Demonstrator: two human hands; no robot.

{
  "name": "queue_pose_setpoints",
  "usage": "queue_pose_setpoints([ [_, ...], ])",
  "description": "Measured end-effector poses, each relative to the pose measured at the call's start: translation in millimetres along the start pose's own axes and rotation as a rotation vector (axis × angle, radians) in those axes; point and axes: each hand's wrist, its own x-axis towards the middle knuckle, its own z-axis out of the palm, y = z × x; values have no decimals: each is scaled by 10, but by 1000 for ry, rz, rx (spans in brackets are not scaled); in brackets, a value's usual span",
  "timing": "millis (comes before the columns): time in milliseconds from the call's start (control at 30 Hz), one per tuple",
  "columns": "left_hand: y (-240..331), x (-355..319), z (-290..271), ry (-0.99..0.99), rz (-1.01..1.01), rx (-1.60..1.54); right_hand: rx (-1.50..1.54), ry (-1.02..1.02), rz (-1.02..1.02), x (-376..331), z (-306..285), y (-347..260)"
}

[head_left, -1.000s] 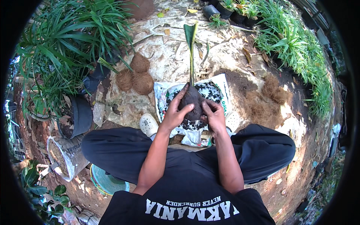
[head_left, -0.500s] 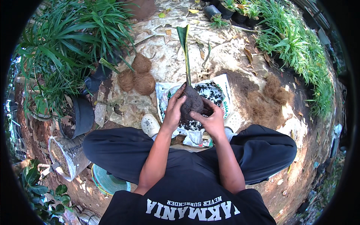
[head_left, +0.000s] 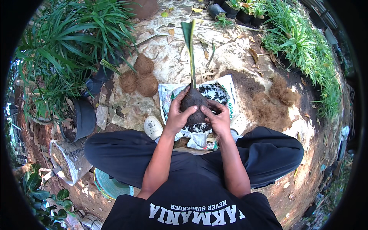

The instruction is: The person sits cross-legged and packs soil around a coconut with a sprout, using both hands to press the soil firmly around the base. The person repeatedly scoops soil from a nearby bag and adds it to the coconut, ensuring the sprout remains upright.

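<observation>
Between my knees I hold a plant whose roots sit in a dark, moist soil ball (head_left: 194, 100). A single upright stalk with a green leaf (head_left: 189, 44) rises from its top and points away from me. My left hand (head_left: 177, 117) is wrapped round the left side of the ball, thumb pressed on the near face. On the right side my right hand (head_left: 220, 120) grips it, thumb close to the other thumb. Both hands are smeared with soil. Beneath them lies a white plastic sack (head_left: 229, 85) with black soil scattered on it.
Three brown fibre-wrapped balls (head_left: 147, 85) sit together at the left, one with a cut stalk. Loose brown fibre (head_left: 274, 105) lies at the right. A black pot (head_left: 82, 120), an open sack (head_left: 65, 163) and a teal bucket (head_left: 111, 184) stand at my left. Leafy plants (head_left: 303, 53) line both sides.
My left thumb has come down across the face of the soil ball, and my right thumb has shifted up beside it. The ball and stalk have moved slightly.
</observation>
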Motion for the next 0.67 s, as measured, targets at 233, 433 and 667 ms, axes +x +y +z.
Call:
queue_pose_setpoints([
  [233, -11, 11, 49, 52, 56, 78, -34, 5, -71, -5, 30, -5],
  [433, -13, 0, 103, 127, -29, -91, -150, 49, 3, 0, 54, -41],
  [667, -77, 0, 117, 272, -169, -550, -18, -10, -242, 132, 79, 280],
])
